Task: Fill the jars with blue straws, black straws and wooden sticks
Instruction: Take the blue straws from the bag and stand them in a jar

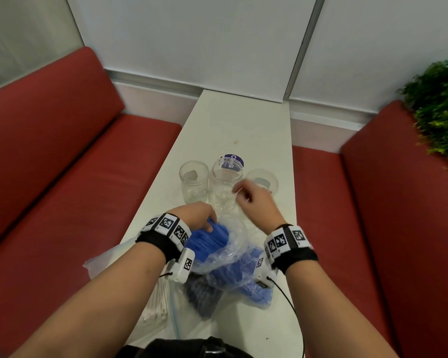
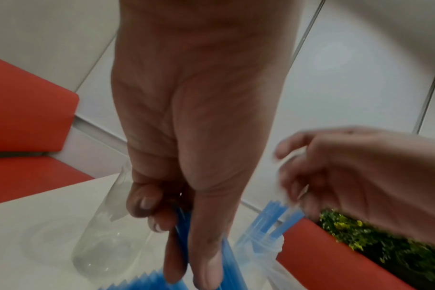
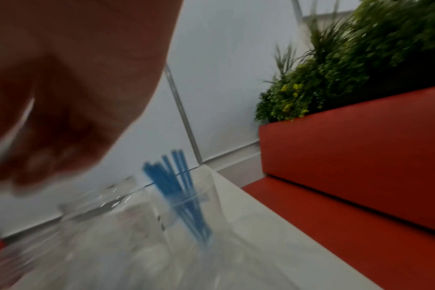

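1. White worktop [image 1: 217, 130] runs between two red benches [image 1: 62, 164] in the head view. Three clear jars stand in a row on it: the left jar [image 1: 194, 180], the middle jar [image 1: 226, 184] and the right jar [image 1: 263, 178], which is partly hidden behind the right hand [image 1: 256, 202]. Nearer the person lies a clear bag of blue straws [image 1: 217, 241]; the left hand [image 1: 197, 217] has its fingers curled onto the straws at the bag's mouth. A bag of black straws [image 1: 202, 295] lies under it, and a bag of wooden sticks [image 1: 157, 301] sits at the left edge. The right hand hangs above the jars with fingers loosely bent; from here I cannot tell if it holds anything.

2. Left wrist view shows what the head view hides: the left hand [image 2: 186, 176] pinches a bunch of blue straws [image 2: 184, 225] between thumb and fingers. An empty jar [image 2: 104, 245] stands just beside it. Beyond, a jar with blue straws [image 2: 273, 221] already holds several upright straws, with the right hand [image 2: 360, 176] just above them, blurred.

3. Right wrist view is smeared. The right hand [image 3: 62, 98] looks curled, but its grip cannot be told. Only this view shows the straws in the jar [image 3: 184, 196] leaning, beside a green plant [image 3: 335, 68].
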The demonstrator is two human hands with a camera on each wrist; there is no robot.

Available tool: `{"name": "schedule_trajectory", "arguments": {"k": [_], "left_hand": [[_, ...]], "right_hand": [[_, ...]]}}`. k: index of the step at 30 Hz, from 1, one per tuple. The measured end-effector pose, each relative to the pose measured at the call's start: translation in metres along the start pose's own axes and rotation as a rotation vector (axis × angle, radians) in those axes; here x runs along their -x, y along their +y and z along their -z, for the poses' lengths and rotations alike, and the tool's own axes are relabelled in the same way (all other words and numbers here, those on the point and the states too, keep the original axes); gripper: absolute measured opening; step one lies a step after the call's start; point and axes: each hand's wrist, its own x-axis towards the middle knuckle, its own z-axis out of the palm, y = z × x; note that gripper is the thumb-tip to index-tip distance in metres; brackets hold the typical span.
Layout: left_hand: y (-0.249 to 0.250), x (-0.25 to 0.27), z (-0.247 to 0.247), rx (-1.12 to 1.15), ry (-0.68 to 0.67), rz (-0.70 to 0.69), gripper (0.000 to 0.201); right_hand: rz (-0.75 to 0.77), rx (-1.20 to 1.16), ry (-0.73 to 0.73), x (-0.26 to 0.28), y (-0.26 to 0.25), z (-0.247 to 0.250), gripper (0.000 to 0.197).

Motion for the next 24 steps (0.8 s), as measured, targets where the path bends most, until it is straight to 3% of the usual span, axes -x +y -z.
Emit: {"name": "schedule_trajectory", "arguments": {"k": [2,3,5,8,10,13,15,17,19,24], "left_hand": [[-0.001,0.003,0.007,-0.007,0.002,-0.022,0.035],[-0.001,0.005,0.011,-0.018,0.001,-0.038,0.033],[-0.001,0.01,0.021,-0.035,0.004,-0.066,0.03],[0.0,0.017,0.038,-0.022,0.041,-0.115,0.028],[-0.001,0.022,0.045,0.075,0.106,-0.142,0.042],[-0.001,0.03,0.048,0.533,0.327,-0.201,0.064],[-0.002,0.029,0.044,0.936,0.482,-0.237,0.052],[-0.003,0.026,0.038,1.268,0.542,-0.196,0.044],[-0.004,0.021,0.027,1.42,0.502,-0.125,0.04],[0.002,0.012,-0.002,1.449,0.275,-0.074,0.038]], "right_hand": [[-0.129,0.047,-0.388,0.008,0.002,-0.021,0.033],[-0.176,0.073,-0.49,0.012,0.004,-0.032,0.043],[-0.228,0.125,-0.562,0.019,0.009,-0.051,0.053],[-0.263,0.046,-0.486,0.024,0.018,-0.069,0.037],[-0.285,-0.137,-0.415,0.022,0.019,-0.07,0.03],[-0.268,-0.317,-0.319,0.013,0.015,-0.062,0.031],[-0.261,-0.398,-0.273,0.006,0.008,-0.055,0.032],[-0.237,-0.421,-0.236,0.0,0.0,-0.048,0.033],[-0.204,-0.435,-0.194,-0.005,-0.01,-0.039,0.033],[-0.092,-0.464,-0.089,-0.015,-0.055,-0.008,0.04]]}}
